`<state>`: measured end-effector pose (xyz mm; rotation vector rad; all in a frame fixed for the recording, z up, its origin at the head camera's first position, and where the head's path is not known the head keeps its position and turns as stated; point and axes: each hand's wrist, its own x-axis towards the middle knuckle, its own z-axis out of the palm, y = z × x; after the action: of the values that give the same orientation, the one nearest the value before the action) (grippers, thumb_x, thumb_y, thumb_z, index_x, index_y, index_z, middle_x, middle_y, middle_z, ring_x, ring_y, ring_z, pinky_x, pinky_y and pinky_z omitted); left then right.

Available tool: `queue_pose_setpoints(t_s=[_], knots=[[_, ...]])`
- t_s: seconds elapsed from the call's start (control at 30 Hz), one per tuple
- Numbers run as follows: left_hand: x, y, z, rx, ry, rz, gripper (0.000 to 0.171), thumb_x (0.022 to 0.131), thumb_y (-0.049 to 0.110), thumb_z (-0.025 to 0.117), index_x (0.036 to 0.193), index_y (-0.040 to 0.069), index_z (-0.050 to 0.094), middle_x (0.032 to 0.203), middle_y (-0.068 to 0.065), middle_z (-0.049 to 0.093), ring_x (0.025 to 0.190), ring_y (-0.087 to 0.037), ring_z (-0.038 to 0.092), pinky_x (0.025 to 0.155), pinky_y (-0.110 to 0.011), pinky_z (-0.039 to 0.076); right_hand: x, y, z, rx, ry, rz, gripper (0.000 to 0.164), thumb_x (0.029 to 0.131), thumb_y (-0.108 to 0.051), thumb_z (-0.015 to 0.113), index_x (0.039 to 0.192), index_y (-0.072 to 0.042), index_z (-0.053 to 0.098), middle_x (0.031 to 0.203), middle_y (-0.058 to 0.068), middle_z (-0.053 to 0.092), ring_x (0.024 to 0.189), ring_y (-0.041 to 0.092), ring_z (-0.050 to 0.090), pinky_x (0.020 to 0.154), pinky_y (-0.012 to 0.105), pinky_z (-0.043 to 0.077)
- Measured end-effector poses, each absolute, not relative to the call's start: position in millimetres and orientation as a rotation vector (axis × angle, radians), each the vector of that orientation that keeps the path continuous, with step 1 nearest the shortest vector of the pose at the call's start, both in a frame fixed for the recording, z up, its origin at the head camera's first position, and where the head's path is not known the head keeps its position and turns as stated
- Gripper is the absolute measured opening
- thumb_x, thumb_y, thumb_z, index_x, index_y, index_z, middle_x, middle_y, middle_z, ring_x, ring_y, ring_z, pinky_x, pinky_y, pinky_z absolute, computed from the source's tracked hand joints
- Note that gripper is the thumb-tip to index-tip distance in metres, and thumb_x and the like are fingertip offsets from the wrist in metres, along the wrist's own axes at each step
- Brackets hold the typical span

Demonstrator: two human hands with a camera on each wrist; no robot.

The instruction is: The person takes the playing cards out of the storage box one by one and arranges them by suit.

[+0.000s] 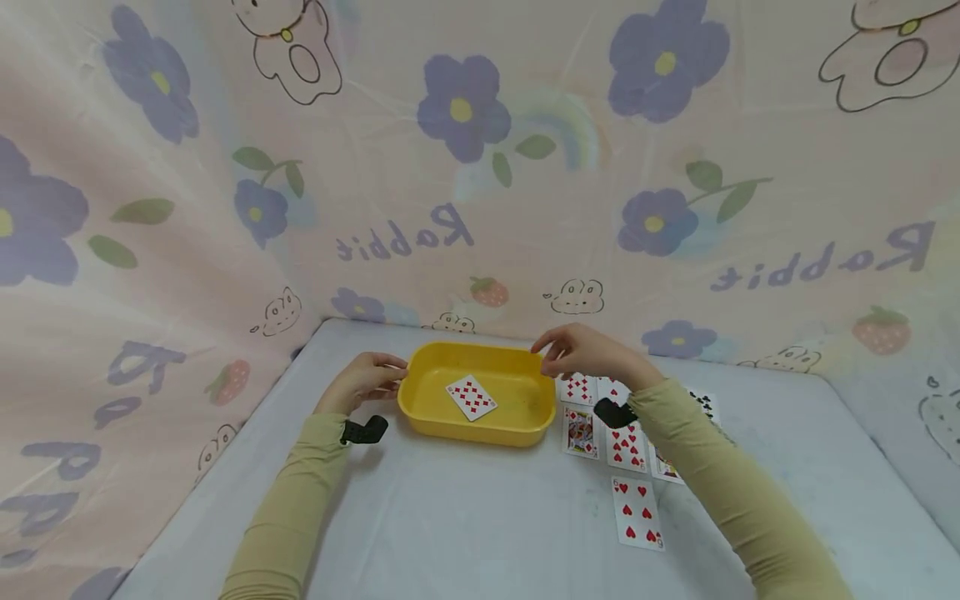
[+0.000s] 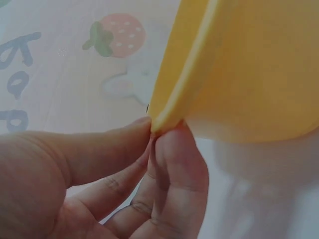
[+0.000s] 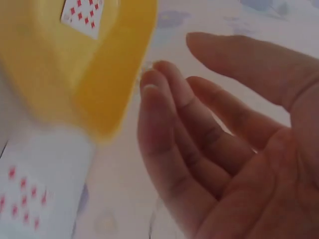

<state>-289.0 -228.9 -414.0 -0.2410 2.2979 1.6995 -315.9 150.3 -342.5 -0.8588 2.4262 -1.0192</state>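
A shallow yellow plastic basin (image 1: 472,432) sits on the white-covered table, with one diamond playing card (image 1: 471,397) lying face up inside. My left hand (image 1: 363,381) is at its left end. Thumb and fingers pinch the basin's rim (image 2: 192,64) in the left wrist view. Over by the right end, my right hand (image 1: 588,354) hovers with fingers loosely bent. The right wrist view shows a gap between these fingertips (image 3: 152,94) and the basin wall (image 3: 107,94); nothing is in that hand.
Face-up playing cards lie in rows right of the basin, among them a diamond face card (image 1: 581,433), a heart card (image 1: 626,450) and a six of hearts (image 1: 637,512). My right forearm covers some, near a black-suited card (image 1: 703,405). Printed cloth (image 1: 525,250) hangs behind.
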Motion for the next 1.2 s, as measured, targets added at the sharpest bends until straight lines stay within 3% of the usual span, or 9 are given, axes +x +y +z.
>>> queue_pose_setpoints(t_s=[0.23,0.43,0.9,1.2], knots=[[-287.9,-228.3,-413.4,-0.242,2.287,1.724,0.033,0.094,0.011,0.061,0.123,-0.004,0.057,0.109,-0.022,0.06,0.079,-0.02,0.059,0.072,-0.028,0.056,-342.5,85.0,-367.7,-0.838,2.338,-0.866,0.037,0.087,-0.004,0.069,0.123,0.001,0.059,0.087,0.008,0.068,0.085,0.033,0.065,0.074,0.036,0.057],[-288.1,-228.0,-415.9,-0.263,2.282,1.725,0.033,0.095,0.011,0.06,0.124,-0.004,0.056,0.111,-0.022,0.06,0.082,-0.022,0.06,0.073,-0.028,0.056,-352.1,56.0,-391.4,-0.766,2.301,-0.724,0.043,0.085,-0.004,0.071,0.126,-0.003,0.059,0.1,0.01,0.062,0.085,0.024,0.062,0.076,0.03,0.055],[-292.8,-226.5,-415.0,-0.349,2.246,1.746,0.03,0.092,0.01,0.064,0.12,-0.002,0.06,0.089,-0.011,0.064,0.072,-0.017,0.061,0.067,-0.027,0.057,-360.3,32.2,-408.6,-0.736,2.289,-0.684,0.065,0.079,0.0,0.077,0.137,-0.005,0.046,0.092,0.011,0.058,0.073,0.017,0.055,0.069,0.025,0.051],[-292.3,-225.6,-414.4,-0.369,2.262,1.731,0.03,0.092,0.011,0.064,0.12,0.001,0.06,0.098,-0.015,0.064,0.075,-0.018,0.061,0.07,-0.03,0.057,-357.3,31.6,-413.1,-0.751,2.346,-0.677,0.059,0.073,-0.002,0.082,0.124,-0.007,0.052,0.083,0.009,0.057,0.069,0.017,0.048,0.061,0.023,0.043]])
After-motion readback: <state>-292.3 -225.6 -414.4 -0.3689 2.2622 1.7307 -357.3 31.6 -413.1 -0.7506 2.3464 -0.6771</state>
